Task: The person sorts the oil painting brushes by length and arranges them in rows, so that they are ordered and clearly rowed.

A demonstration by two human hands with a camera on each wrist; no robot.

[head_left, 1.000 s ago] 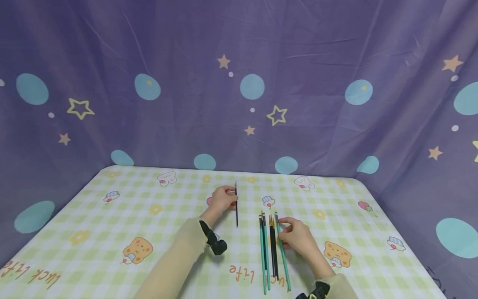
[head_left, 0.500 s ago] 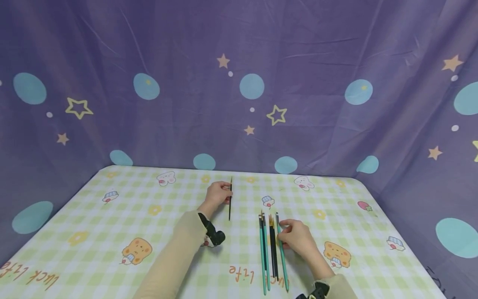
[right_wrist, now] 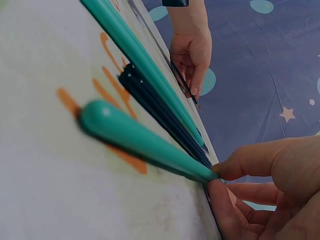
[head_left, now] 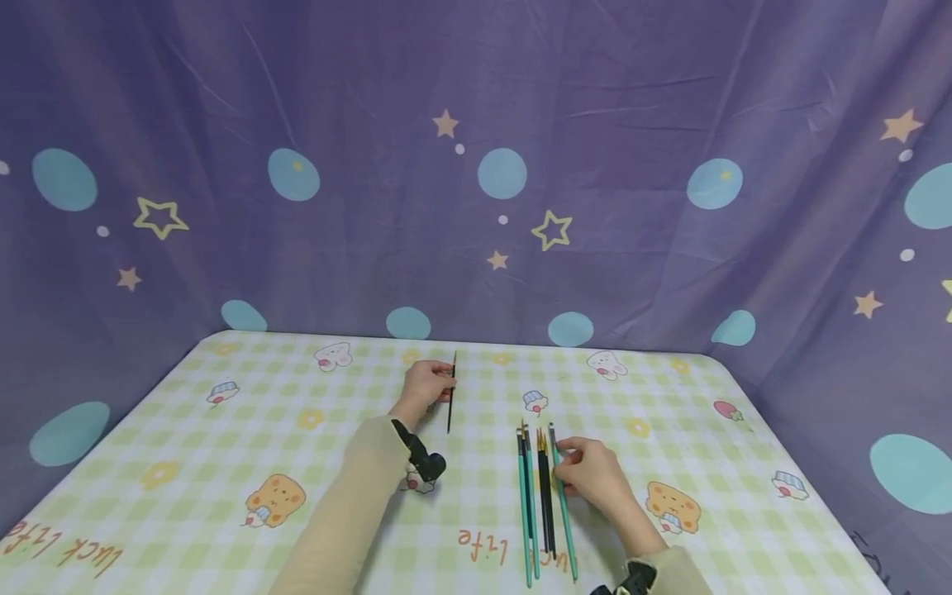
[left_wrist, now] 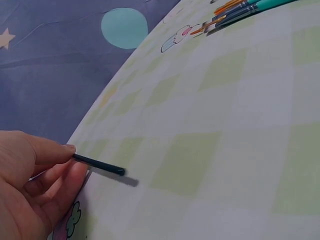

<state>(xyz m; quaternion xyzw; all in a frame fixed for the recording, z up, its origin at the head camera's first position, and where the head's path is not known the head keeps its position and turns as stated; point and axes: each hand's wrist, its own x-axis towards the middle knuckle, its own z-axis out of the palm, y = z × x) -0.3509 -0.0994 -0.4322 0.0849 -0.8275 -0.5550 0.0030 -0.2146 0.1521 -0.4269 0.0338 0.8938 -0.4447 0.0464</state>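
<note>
My left hand (head_left: 426,383) pinches a thin black paintbrush (head_left: 450,406) between thumb and fingers, bristles pointing to the far side. In the left wrist view the brush's handle end (left_wrist: 102,165) stands slightly above the cloth, its shadow beside it. My right hand (head_left: 592,473) pinches a green-handled paintbrush (head_left: 564,516) at the right side of a group of brushes. In the right wrist view the thumb and a finger meet on that green handle (right_wrist: 145,143). Left of it lie several black-handled brushes (head_left: 546,504) and more green-handled brushes (head_left: 524,512), roughly parallel.
A green-and-white checked cloth (head_left: 357,496) with cartoon prints covers the table. Behind it and at both sides hangs a purple curtain (head_left: 387,231) with stars and blue dots. The table's far edge runs just beyond my left hand.
My left hand has moved left and a little farther away, carrying the black paintbrush from the brush group. My right hand stays nearly in place on the green brush.
</note>
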